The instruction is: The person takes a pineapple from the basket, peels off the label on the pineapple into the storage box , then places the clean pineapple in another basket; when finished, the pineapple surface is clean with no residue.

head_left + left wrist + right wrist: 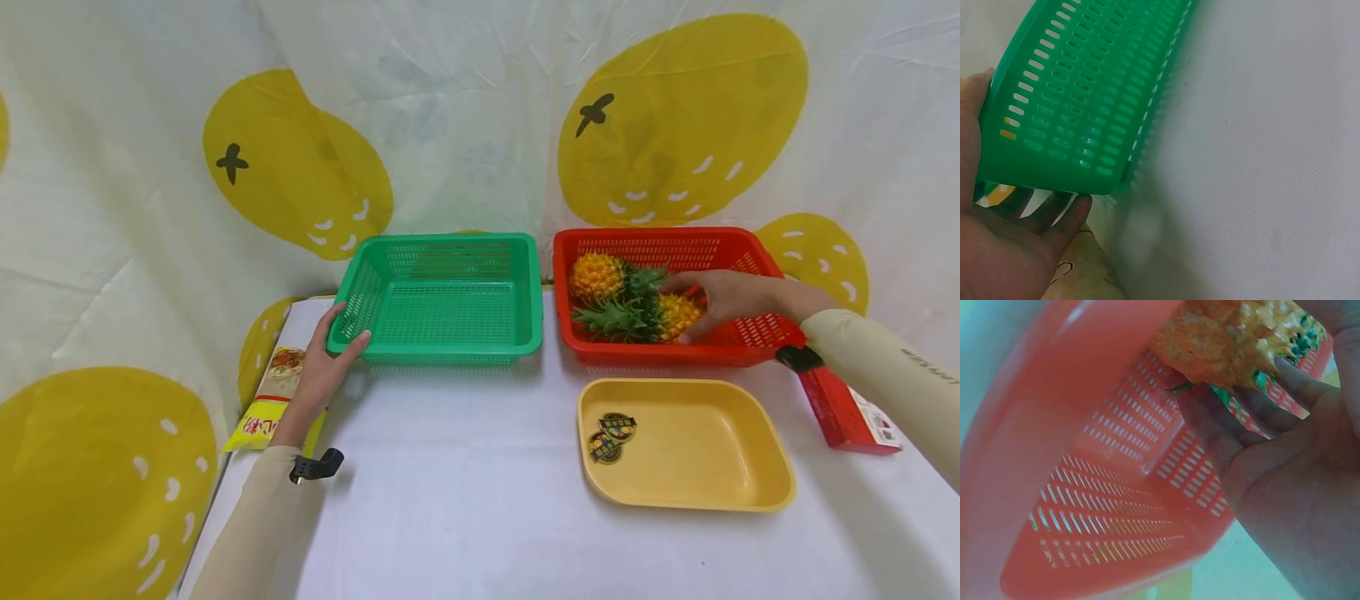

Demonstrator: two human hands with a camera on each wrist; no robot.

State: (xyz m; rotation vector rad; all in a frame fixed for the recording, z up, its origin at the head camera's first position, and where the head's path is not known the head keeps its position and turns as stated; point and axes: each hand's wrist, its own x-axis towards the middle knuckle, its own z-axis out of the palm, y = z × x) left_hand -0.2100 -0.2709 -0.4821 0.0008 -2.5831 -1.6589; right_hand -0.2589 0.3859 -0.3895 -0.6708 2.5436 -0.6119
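My left hand grips the near left corner of a green plastic basket, thumb at the rim. In the left wrist view, its fingers bend round the outer wall of slots. Inside the red plastic basket on the right lie two pineapples with green leaves. My right hand holds the nearer pineapple, fingers behind it and thumb in front. The other pineapple lies at the left of the red basket. In the right wrist view, fingers touch the orange pineapple's underside.
A yellow tray with two dark stickers stands before the red basket. At right lies a red box, partly behind the right forearm. A yellow food packet lies beneath the left forearm. A printed curtain hangs behind the white table.
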